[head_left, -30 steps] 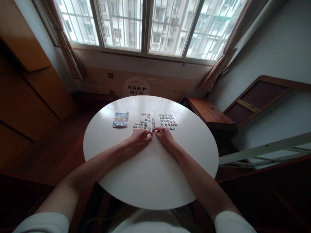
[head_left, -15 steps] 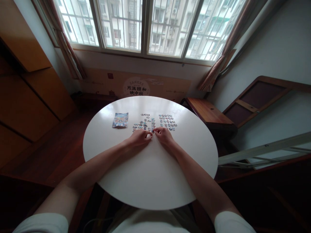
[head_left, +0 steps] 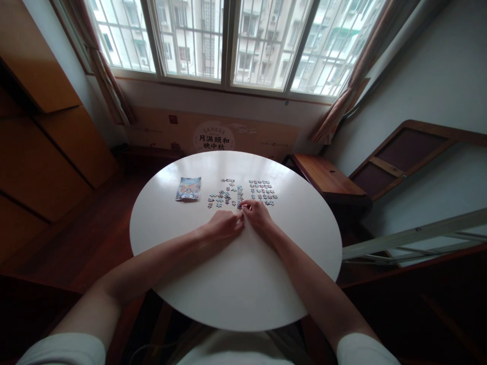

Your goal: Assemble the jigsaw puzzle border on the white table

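Note:
A narrow upright strip of joined jigsaw pieces (head_left: 239,191) lies on the white round table (head_left: 232,284). My right hand (head_left: 257,213) is closed at the strip's near end, its thumb and forefinger pinching a jigsaw piece there. Just below that end, my left hand (head_left: 224,224) has its fingers curled together, close to the right fingertips; whatever they hold is hidden. Loose jigsaw pieces (head_left: 224,195) are scattered left of the strip. More loose pieces (head_left: 262,186) lie in rough rows to its right, the nearest ones close to my right hand.
A colourful printed picture sheet (head_left: 188,189) lies on the table's left side. Beyond the table's right edge stands a wooden bench (head_left: 327,175). A barred window (head_left: 262,45) and a printed cardboard panel (head_left: 262,133) are at the far side.
My left hand has shifted right and towards me, its fingers more curled, uncovering loose pieces behind it. The right hand stays at the near end of the strip.

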`<state>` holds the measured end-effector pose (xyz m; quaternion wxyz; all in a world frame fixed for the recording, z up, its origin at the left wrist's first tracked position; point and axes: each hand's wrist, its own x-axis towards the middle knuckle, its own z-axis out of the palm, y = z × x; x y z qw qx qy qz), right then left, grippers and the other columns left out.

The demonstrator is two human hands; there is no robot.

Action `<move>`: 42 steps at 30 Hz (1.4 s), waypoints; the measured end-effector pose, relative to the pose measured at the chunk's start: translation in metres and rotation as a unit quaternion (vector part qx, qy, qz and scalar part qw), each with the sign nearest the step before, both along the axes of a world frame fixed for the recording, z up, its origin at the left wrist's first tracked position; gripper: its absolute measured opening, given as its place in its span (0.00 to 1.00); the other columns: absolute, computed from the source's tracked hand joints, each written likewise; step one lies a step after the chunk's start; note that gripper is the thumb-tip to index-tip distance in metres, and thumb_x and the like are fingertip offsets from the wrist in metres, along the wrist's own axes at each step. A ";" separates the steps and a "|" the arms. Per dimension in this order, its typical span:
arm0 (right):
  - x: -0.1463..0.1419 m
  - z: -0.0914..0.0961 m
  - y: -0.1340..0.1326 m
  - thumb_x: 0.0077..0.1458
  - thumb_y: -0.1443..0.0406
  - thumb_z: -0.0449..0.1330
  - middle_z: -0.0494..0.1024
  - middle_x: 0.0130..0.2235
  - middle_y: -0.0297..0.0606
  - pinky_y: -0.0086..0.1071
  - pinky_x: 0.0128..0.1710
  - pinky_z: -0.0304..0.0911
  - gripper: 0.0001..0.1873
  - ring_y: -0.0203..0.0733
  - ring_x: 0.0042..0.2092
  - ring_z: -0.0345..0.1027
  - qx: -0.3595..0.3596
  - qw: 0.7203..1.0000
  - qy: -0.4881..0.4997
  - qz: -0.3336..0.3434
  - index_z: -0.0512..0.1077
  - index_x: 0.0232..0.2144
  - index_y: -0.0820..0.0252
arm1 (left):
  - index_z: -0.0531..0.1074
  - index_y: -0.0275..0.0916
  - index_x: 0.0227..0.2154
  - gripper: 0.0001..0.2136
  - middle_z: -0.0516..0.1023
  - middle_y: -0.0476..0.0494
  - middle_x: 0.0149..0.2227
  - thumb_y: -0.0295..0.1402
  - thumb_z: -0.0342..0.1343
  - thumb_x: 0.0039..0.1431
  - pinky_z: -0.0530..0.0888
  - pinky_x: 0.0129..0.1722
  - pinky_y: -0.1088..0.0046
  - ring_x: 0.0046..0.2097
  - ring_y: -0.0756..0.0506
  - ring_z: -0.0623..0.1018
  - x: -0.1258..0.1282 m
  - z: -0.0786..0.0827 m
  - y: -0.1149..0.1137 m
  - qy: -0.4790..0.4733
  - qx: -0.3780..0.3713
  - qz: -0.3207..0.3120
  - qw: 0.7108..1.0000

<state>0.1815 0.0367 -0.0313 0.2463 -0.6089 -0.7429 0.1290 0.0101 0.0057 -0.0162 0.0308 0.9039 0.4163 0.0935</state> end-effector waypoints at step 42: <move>0.000 0.000 0.001 0.54 0.66 0.56 0.80 0.33 0.34 0.29 0.42 0.62 0.13 0.37 0.35 0.72 -0.010 1.000 -0.005 -0.003 0.78 0.39 0.53 | 0.75 0.40 0.45 0.16 0.79 0.40 0.30 0.39 0.46 0.61 0.68 0.34 0.71 0.32 0.42 0.78 0.000 0.005 0.000 -0.013 -0.023 0.003 1.000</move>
